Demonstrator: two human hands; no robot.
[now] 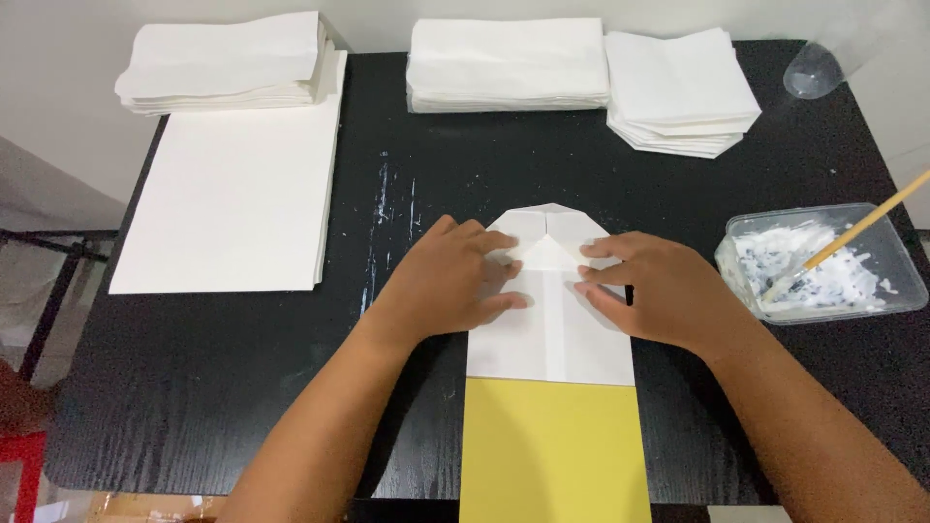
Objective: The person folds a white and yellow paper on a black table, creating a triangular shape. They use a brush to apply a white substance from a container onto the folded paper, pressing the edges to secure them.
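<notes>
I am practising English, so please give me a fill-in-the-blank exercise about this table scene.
1. Both hands, left hand and right hand, press on a folded white ____.
2. The card under its near end is ____.
3. The brush stands in a clear tub of white ____.
4. The table is ____.

Missing words: paper; yellow; paste; black

Home craft table [242, 387]: paper stacks [509, 63], glue tub [823, 266].

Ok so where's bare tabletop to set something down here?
Free: the near-left table below the flat sheets, and the strip between the sheets and the left hand. Crowded: the back edge with paper stacks, and the right by the glue tub.
</notes>
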